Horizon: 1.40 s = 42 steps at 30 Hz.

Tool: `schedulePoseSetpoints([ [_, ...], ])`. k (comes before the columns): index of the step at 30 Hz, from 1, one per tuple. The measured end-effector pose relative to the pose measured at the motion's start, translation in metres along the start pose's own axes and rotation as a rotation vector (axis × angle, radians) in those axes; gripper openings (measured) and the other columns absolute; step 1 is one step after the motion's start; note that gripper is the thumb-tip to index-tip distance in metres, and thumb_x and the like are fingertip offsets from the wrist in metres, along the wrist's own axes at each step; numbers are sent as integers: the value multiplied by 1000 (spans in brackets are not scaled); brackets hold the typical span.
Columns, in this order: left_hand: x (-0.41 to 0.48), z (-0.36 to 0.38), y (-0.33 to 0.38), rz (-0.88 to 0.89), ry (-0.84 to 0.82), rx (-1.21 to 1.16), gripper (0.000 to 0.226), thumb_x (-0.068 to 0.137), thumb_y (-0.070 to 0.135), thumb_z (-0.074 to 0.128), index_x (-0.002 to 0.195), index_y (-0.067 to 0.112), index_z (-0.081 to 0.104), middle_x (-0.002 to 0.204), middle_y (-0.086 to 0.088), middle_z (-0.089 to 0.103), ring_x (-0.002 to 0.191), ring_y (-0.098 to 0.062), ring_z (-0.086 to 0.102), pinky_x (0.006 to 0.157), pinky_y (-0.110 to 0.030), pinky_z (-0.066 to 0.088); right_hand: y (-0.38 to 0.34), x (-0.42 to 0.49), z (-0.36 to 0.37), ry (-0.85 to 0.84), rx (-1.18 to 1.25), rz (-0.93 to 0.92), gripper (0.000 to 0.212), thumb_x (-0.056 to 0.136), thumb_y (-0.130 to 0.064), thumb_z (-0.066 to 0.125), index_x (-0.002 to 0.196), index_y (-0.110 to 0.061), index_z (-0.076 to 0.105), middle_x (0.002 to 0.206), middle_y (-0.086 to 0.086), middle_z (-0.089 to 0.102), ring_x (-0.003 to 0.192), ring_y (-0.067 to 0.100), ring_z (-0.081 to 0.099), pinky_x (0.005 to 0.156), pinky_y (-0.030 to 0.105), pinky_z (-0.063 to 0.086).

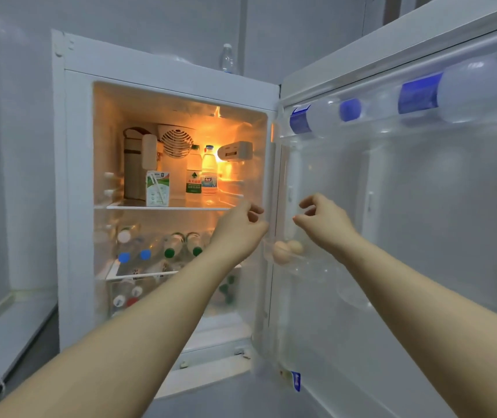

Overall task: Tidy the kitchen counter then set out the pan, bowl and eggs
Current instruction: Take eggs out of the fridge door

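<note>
While the fridge (72, 176) stands open, eggs (287, 250): two, lying in the clear door shelf (310, 262), not yet taken. Left hand (241, 224) and right hand (325, 221) hover just above them, fingers loosely curled, holding nothing. Pan, bowl, counter: out of view; egg-fetching judged barely begun.

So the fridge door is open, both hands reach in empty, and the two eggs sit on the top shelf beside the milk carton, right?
Not quite. The head view shows the two eggs in a clear shelf on the open fridge door, not beside the milk carton. The left hand and right hand are indeed empty.
</note>
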<state>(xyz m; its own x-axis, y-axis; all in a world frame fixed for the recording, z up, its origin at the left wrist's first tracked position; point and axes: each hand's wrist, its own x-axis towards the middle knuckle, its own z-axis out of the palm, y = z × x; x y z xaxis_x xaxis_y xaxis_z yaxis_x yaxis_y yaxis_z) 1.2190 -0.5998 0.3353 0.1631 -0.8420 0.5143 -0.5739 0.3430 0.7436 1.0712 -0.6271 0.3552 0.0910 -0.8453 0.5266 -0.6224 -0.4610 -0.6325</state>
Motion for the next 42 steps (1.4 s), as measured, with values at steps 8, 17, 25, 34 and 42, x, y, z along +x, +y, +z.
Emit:
schedulePoseSetpoints([
  [8,71,23,-15,113,-423,350,42,93,4,33,119,21,61,135,-4,53,123,-18,47,93,-23,35,33,59,22,-146,-345,84,41,93,-11,45,133,-14,44,131,11,50,115,26,51,87,29,41],
  [17,107,47,-35,145,-589,485,32,98,24,40,123,13,58,126,-7,58,115,-23,52,90,-28,39,55,78,47,-357,-522,146,47,93,-19,51,137,-10,41,137,11,48,122,26,48,98,30,38],
  [25,115,57,-35,71,-723,467,37,87,36,61,116,14,60,109,-4,55,98,-19,52,69,-25,50,69,78,57,-507,-596,94,36,97,-27,40,131,-17,50,137,11,45,123,30,45,102,36,35],
  [34,124,69,-18,-63,-801,575,50,86,39,59,128,13,51,122,-2,49,112,-20,50,85,-26,48,80,80,52,-441,-588,90,42,93,-33,48,133,-22,44,136,8,45,118,29,49,93,31,37],
  [42,123,76,-12,-96,-859,715,53,88,40,54,133,13,47,135,-3,47,115,-20,48,92,-28,46,85,78,48,-423,-558,86,49,92,-29,52,138,-19,39,141,9,33,123,28,45,100,31,35],
])
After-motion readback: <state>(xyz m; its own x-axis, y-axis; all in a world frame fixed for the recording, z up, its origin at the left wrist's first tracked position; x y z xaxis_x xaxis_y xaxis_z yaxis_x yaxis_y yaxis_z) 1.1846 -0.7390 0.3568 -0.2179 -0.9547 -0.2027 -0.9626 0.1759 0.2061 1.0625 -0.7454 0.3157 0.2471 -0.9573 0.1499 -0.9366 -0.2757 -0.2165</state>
